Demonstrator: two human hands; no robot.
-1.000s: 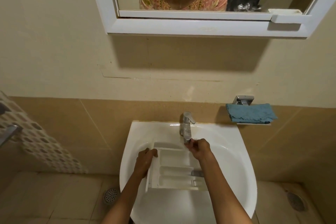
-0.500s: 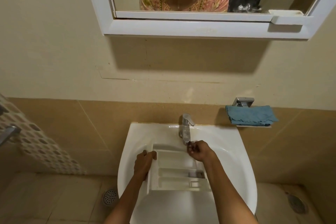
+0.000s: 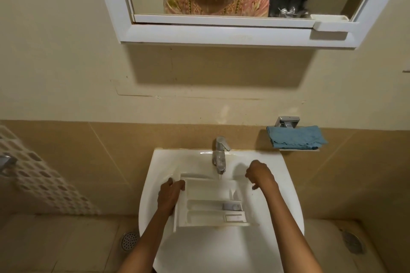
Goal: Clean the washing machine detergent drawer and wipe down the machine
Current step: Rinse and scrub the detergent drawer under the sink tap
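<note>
White sink [image 3: 221, 250]: detergent drawer [image 3: 208, 193] lies inside, compartments up, below the faucet [image 3: 220, 155].
Left hand [image 3: 169, 197]: fingers wrapped over the drawer's left edge.
Right hand [image 3: 260, 175]: fingers curled, holding nothing, right of the faucet.
Blue cloth [image 3: 296, 137]: folded, far right, on the wall.

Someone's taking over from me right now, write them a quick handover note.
Left hand holds the drawer by its left edge; right hand is curled, empty, right of the tap.
Drawer lies in the sink under the spout; a thin trickle seems to run.
Done: drawer out, at the sink.
Left: rinse and scrub it, then wipe the machine, out of view; cloth sits on the wall beside the sink.
</note>
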